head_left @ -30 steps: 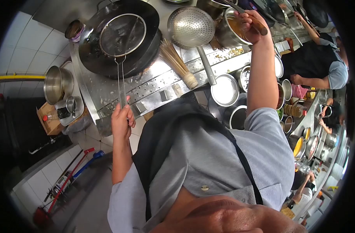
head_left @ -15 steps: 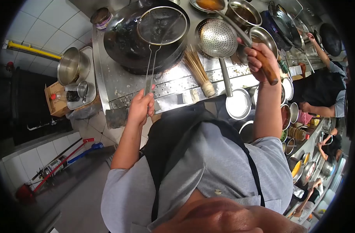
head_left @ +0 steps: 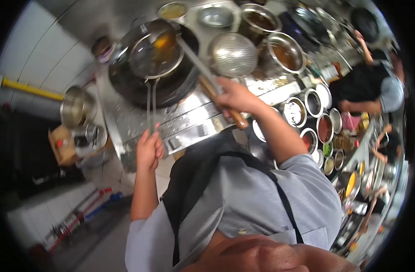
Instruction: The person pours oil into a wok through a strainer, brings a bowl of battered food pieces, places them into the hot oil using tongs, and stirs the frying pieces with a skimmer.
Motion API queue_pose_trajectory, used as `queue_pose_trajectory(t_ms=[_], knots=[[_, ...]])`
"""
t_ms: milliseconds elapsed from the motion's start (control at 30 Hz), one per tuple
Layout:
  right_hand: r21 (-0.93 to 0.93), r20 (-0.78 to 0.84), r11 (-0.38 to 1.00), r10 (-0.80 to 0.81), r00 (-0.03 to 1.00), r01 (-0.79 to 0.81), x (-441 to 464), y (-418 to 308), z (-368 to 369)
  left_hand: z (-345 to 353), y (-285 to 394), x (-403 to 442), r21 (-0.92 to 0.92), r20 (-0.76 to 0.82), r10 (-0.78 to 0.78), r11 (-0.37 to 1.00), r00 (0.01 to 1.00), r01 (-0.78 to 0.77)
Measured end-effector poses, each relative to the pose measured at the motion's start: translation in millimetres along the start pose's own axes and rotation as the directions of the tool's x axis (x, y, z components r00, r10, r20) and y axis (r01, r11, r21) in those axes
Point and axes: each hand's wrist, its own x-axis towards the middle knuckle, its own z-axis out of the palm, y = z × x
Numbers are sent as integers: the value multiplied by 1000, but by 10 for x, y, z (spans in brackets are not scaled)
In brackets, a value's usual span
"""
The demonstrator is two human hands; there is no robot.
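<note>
My left hand (head_left: pixel 149 148) is closed around the thin handle of a round wire strainer (head_left: pixel 141 58), which sits over the dark wok (head_left: pixel 121 87). In my right hand (head_left: pixel 238 96) is a ladle (head_left: pixel 192 55) with a long metal shaft and a wooden grip. Its head reaches over the strainer, where something orange (head_left: pixel 162 42) shows; blur hides whether that lies in the ladle or on the mesh. Right of the wok, a perforated skimmer (head_left: pixel 232 55) rests on the steel counter (head_left: pixel 182 122).
Behind and right of the skimmer stand metal pots of brownish liquid (head_left: pixel 282 56) and an oval metal dish (head_left: pixel 215 17). Several ingredient containers (head_left: pixel 325 127) line my right side. Another person (head_left: pixel 364 86) works farther right. A steel pot (head_left: pixel 74 106) is at left.
My right hand has swung the ladle leftward and down, bringing its head over the strainer. Orange material now appears there. The whole view has shifted and blurred.
</note>
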Motion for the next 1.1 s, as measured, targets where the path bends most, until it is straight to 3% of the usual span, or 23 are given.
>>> queue_pose_trajectory(t_ms=[100,167,233,300,367,500,567,633,767,833,900,967,1033,1100], knots=[[-341,-136,924,-231,963,174,14,189,45,-24,-13,2,-6,2,15,1000,1000,-15],[-241,-122,970,15,992,-44,-128,93,51,-27,-5,17,-18,-9,10,1000,1000,-10],[-407,-294,871,-410,863,275,48,682,114,-78,-54,92,-33,24,29,999,999,-28],[30,-266,998,-37,963,47,-352,107,-101,-80,-65,157,-27,35,49,998,998,-48],[113,-361,992,-18,932,63,-276,239,-264,79,23,76,24,-2,39,999,999,-38],[-27,-639,1000,-6,769,-14,-93,399,-1068,113,-8,108,20,40,79,997,996,-79],[-113,-724,974,54,688,-195,11,504,-1512,108,6,83,15,36,70,997,997,-70],[-306,-780,883,-18,626,-356,122,673,-1869,52,-30,153,17,56,68,997,996,-69],[-416,-694,783,55,718,-462,147,549,-2145,23,-108,88,-6,4,45,999,999,-45],[-319,-756,782,131,641,-535,280,489,-2219,94,-86,23,-2,-40,38,999,998,-38],[-84,-646,875,317,695,-477,465,562,-2361,148,-43,-7,14,-63,30,999,998,-29],[251,-591,950,301,748,-185,544,639,-2375,148,-71,-46,-2,-62,-3,1000,998,3],[482,-457,876,275,846,-24,608,712,-2418,89,-195,-75,-18,-69,19,1000,997,-20],[620,-497,775,264,827,124,616,693,-2431,79,-213,-85,-8,-73,15,1000,997,-16]])
